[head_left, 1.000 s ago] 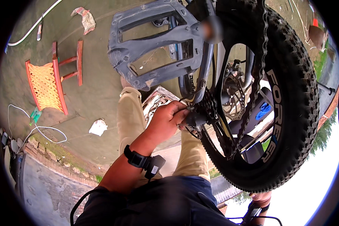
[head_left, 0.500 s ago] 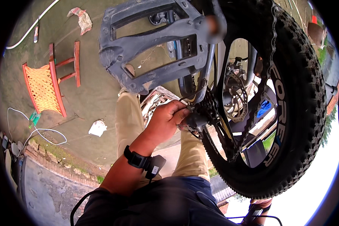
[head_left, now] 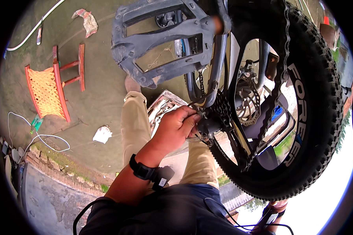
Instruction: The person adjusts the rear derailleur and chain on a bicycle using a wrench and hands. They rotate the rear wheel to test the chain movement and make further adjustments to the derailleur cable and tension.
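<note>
White-lettered wheel [head_left: 317,117] has shifted right, left fingers [head_left: 189,123] pinching derailleur [head_left: 208,124].

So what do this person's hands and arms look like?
The left hand is ungloved; its wrist has a black strap with a squarish unit, and a dark box with a white label beside it. A dark sleeve ends around the elbow; a black cable loops past it. The right hand, partly hidden by the tyre, has a dark wristband.

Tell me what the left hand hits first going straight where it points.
The left hand would probably meet the black derailleur body just ahead of it; the sprockets seem to lie beyond, though depth is unclear.
</note>
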